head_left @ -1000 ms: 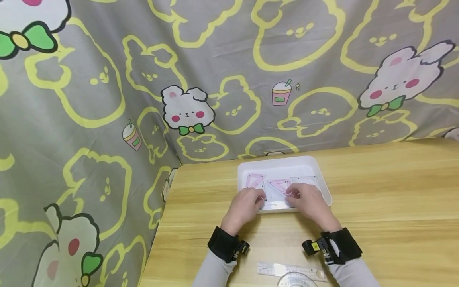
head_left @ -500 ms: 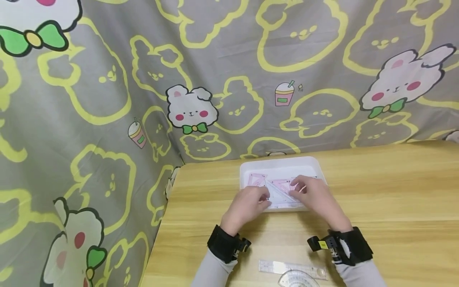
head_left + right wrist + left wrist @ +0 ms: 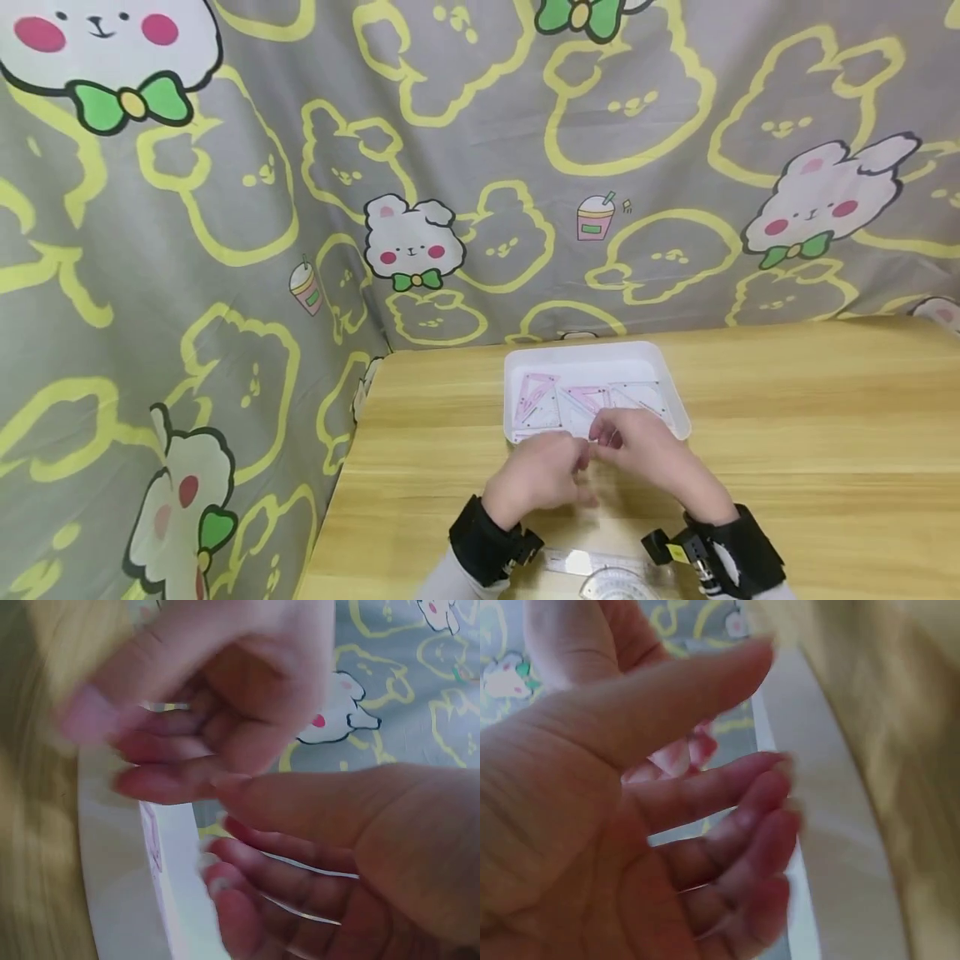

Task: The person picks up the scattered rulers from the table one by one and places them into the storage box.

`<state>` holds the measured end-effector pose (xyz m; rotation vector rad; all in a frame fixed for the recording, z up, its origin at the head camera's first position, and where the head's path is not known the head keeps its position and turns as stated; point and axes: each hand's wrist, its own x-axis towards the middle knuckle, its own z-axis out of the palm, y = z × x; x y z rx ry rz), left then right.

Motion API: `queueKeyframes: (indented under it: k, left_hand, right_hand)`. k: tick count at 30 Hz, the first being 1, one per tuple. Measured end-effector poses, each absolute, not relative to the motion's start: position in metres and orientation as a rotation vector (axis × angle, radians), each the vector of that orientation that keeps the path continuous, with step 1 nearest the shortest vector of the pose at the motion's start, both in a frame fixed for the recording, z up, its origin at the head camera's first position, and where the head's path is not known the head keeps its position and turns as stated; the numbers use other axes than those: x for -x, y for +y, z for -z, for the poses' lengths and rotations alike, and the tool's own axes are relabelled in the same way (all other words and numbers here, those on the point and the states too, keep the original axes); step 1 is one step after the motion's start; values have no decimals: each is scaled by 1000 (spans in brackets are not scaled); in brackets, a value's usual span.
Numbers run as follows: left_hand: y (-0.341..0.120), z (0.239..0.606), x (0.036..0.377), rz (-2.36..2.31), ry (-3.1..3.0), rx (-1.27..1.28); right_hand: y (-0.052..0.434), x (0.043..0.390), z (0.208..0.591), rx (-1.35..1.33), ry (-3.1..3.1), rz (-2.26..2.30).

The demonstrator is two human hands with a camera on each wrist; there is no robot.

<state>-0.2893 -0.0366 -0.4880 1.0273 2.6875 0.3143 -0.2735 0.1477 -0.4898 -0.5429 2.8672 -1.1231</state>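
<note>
My left hand (image 3: pixel 542 473) is just in front of a white tray (image 3: pixel 592 358), its fingers relaxed and loosely bent. Beside it, my right hand (image 3: pixel 647 450) reaches over the tray's front edge with its fingertips close to the left hand's. The right wrist view has the left hand (image 3: pixel 225 667) overlapping the right thumb, and nothing shows between the fingers of either hand. Inside the tray lie pink set squares (image 3: pixel 542 379) and clear set squares (image 3: pixel 553 408), laid flat. A strip along the tray's front is partly hidden by the hands.
Nearer the body, a clear ruler (image 3: pixel 573 562) lies on the wooden table (image 3: pixel 810 433), with a clear protractor (image 3: pixel 618 585) overlapping it. A grey patterned curtain (image 3: pixel 517 275) hangs behind the table and along its left side.
Both hands have moved from over the set squares back toward the tray's front edge and closer together. More of the set squares shows now. The head view has tilted slightly.
</note>
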Motion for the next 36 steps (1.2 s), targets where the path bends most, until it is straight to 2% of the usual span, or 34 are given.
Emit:
queueKeyframes:
  k: [8,19,23,30,36]
  left_hand:
    - [-32,498,258,-26,2485,-1087]
    - [-43,513,246,-74,2450,-1052]
    - [-46,513,247,-108,2519,-1050]
    - [-48,514,256,-184,2498,-1210]
    - [-52,517,264,-244,2426,-1171]
  right_hand:
    - [154,250,507,838,2653,1028]
    - [137,227,521,819,2566,930]
    - [136,228,524,782,2581,906]
    - [140,232,526,754,2572,913]
    - [144,236,525,816,2537,947]
